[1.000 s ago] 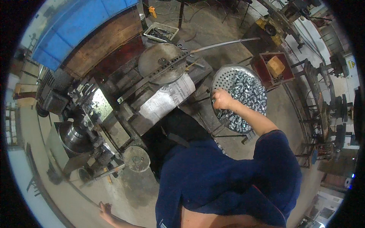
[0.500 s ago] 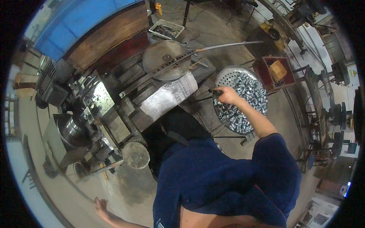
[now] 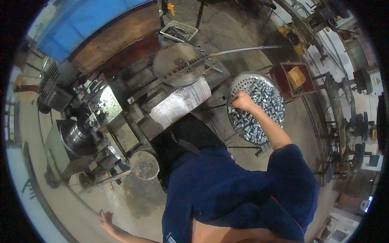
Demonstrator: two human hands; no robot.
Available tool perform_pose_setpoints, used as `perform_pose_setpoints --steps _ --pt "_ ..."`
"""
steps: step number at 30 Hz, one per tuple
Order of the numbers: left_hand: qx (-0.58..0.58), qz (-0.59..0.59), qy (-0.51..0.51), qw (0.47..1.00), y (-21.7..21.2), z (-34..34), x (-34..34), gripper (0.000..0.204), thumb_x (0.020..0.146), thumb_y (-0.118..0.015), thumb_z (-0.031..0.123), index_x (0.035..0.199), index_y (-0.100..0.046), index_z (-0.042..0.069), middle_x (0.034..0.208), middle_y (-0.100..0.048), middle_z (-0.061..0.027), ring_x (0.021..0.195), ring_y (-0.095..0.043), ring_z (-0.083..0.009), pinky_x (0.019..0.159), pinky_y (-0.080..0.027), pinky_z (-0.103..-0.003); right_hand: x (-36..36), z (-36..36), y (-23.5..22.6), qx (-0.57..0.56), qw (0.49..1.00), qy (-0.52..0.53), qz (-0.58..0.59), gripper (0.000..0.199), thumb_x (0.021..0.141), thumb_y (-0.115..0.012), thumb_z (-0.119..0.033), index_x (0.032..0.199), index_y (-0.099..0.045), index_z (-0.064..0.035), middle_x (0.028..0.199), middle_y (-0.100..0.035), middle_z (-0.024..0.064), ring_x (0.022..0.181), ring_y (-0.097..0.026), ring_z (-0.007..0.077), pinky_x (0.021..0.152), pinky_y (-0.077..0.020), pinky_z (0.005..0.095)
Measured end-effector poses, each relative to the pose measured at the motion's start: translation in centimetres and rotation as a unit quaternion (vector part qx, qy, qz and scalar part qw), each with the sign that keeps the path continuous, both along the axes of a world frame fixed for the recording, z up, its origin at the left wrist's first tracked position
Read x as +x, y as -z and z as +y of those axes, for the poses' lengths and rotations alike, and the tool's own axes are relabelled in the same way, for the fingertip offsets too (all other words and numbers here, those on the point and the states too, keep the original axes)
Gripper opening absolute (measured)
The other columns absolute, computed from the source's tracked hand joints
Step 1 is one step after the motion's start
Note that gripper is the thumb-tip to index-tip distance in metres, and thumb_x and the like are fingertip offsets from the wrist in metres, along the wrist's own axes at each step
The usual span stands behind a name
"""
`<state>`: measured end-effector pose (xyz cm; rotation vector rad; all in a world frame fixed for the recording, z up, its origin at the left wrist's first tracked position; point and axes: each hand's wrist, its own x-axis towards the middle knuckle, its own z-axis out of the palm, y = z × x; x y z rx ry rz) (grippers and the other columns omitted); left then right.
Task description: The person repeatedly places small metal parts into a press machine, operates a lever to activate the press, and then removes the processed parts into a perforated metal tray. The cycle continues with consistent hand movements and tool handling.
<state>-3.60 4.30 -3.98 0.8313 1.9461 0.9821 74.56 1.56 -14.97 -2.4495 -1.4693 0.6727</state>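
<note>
My right hand [image 3: 242, 101], fingers curled closed, is over the left part of a round perforated metal pan [image 3: 241, 84]. Whatever the fingers hold, if anything, is hidden. Small shiny metal sleeve-like pieces [image 3: 265, 97] fill most of the pan beside and below the hand. At the lower left my left hand [image 3: 106, 219] hangs away from the machine, its fingers apart and nothing visible in them.
Left of me stands a lathe-like machine with a round metal chuck [image 3: 75, 131] and a handwheel [image 3: 144, 165]. A long perforated bar [image 3: 170, 74] crosses a large disc [image 3: 174, 54]. A red bin [image 3: 306, 83] stands beyond the pan, a white tray [image 3: 188, 29] farther off.
My right hand has turned and its fingers curl in more; the dark thing seen at its fingertips no longer shows. The left hand stays nearly where it was.
</note>
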Motion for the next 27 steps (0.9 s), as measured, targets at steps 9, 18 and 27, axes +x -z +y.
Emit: perform_pose_setpoints --steps 9,18,27 --pt "0.061 0.044 -0.011 0.997 0.4 -0.6 0.1 0.034 0.080 -0.063 0.023 0.098 -0.054 -0.004 0.070 -0.056 -0.0093 0.060 -0.057 -0.0165 0.055 -0.050 -0.030 -4.4 3.4 -10.1 0.130 0.981 -0.069 0.125 0.035 0.056 -0.059 -0.006 0.090 -0.066 -0.0031 0.110 -0.054 0.0190 0.098 -0.056 0.0285 0.082 -0.0456 0.0331" --pt "-0.058 0.331 0.033 0.941 -0.4 -0.7 0.3 0.036 0.074 -0.063 0.023 0.095 -0.055 -0.004 0.065 -0.057 -0.0137 0.058 -0.059 -0.0224 0.054 -0.047 -0.033 -28.8 20.6 -22.5 0.303 0.775 -0.542 0.118 0.040 0.053 -0.060 -0.014 0.090 -0.064 0.0026 0.113 -0.050 0.0178 0.104 -0.050 0.0323 0.089 -0.0407 0.0358" --pt "-0.135 0.397 0.023 0.907 -2.3 -6.8 3.9 0.036 0.073 -0.064 0.025 0.092 -0.052 -0.004 0.070 -0.056 -0.0209 0.070 -0.057 -0.0366 0.062 -0.044 -0.041 -41.0 29.3 -18.7 0.189 0.799 -0.569 -0.048 0.023 0.050 -0.058 -0.011 0.067 -0.062 0.0051 0.091 -0.057 0.0233 0.091 -0.052 0.0363 0.078 -0.0445 0.0382"
